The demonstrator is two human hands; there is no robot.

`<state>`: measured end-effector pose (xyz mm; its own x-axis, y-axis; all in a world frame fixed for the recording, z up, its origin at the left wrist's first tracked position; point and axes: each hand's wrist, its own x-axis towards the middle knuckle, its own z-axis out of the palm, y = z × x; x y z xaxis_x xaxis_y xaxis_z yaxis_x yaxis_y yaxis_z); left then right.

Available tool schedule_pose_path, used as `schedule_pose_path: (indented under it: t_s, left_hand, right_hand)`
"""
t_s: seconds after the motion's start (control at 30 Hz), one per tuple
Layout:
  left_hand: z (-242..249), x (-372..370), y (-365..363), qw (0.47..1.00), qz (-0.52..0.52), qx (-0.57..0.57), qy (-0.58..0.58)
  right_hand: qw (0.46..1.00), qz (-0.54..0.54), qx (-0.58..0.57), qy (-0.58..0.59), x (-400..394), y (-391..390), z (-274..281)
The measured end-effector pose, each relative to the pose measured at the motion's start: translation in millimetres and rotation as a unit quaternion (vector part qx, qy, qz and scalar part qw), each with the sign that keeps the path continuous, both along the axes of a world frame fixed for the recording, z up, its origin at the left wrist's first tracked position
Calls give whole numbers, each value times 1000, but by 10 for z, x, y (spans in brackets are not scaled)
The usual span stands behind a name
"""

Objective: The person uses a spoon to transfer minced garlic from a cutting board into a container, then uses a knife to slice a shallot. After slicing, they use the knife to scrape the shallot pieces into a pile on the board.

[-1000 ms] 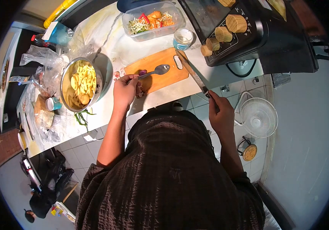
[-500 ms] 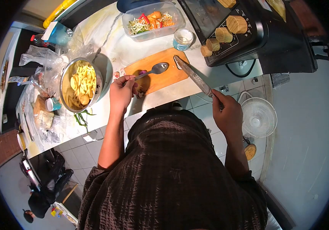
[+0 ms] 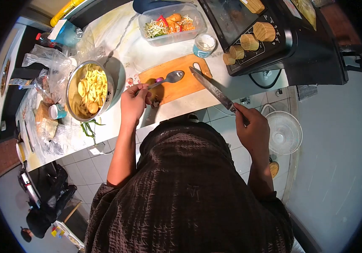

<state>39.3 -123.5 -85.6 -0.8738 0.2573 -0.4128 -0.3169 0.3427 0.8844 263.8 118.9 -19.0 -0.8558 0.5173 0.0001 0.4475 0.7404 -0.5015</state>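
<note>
My left hand (image 3: 134, 101) is closed on the handle of a metal spoon (image 3: 174, 76), whose bowl is over the wooden cutting board (image 3: 185, 89). A small purple piece, perhaps shallot (image 3: 159, 79), shows on the board beside the spoon's handle. In my right hand (image 3: 250, 126) is a knife (image 3: 214, 92), gripped by its handle with the blade slanting up and left, its tip over the board near the hanging hole. Dark scraps (image 3: 155, 103) lie at the board's near left edge, close to my left hand.
Left stands a metal pot (image 3: 69, 95) of cut yellow pieces, with green chilies (image 3: 89, 130) below it. A clear plastic container (image 3: 164, 41) of vegetables and a small tub (image 3: 204, 45) are behind the board. A black oven (image 3: 273, 50) is at right, a white basket-like object (image 3: 284, 133) below.
The view has shifted slightly. The knife has tilted a little, its tip now lower relative to the board's hole. Both hands keep their holds, and the purple piece shows more plainly.
</note>
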Motion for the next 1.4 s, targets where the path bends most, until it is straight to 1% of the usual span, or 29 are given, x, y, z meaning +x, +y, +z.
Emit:
schedule_pose_path:
  t_s: [0.07, 0.23, 0.37, 0.47, 0.67, 0.87, 0.93, 1.07, 1.17, 1.27, 1.33, 1.4]
  left_hand:
    - [-1, 0, 3, 1000, 0, 0, 0]
    - [24, 13, 27, 1000, 1, -3, -5]
    - [13, 21, 31, 1000, -13, -5, 0]
    - [10, 44, 24, 1000, -9, -3, 2]
    - [-16, 56, 15, 1000, -2, -6, -3]
    - [18, 77, 40, 1000, -7, -7, -2]
    - [10, 83, 44, 1000, -10, -1, -5]
    - [1, 99, 50, 1000, -7, 16, -5]
    - [3, 115, 37, 1000, -9, 20, -2]
    - [0, 114, 39, 1000, 2, 12, -8]
    - [15, 111, 40, 999, -15, -13, -28]
    - [-16, 101, 60, 999, -10, 5, -46]
  right_hand:
    - [1000, 0, -9, 0, 14, -11, 4]
    - [999, -23, 23, 12, 10, 5, -71]
    - [999, -13, 37, 18, -9, 26, -139]
    - [1000, -13, 18, 3, -7, 10, -131]
    - [998, 4, -33, 47, 29, -5, -97]
    - [999, -13, 2, 40, -23, 31, -128]
    - [997, -5, 15, 69, -55, 71, -173]
    - [997, 21, 55, 58, -142, 226, -342]
    - [996, 33, 46, 76, -178, 306, -438]
    - [998, 36, 24, 48, -192, 374, -471]
    - [998, 39, -17, 56, -177, 400, -503]
    - [998, 41, -22, 51, -174, 398, -479]
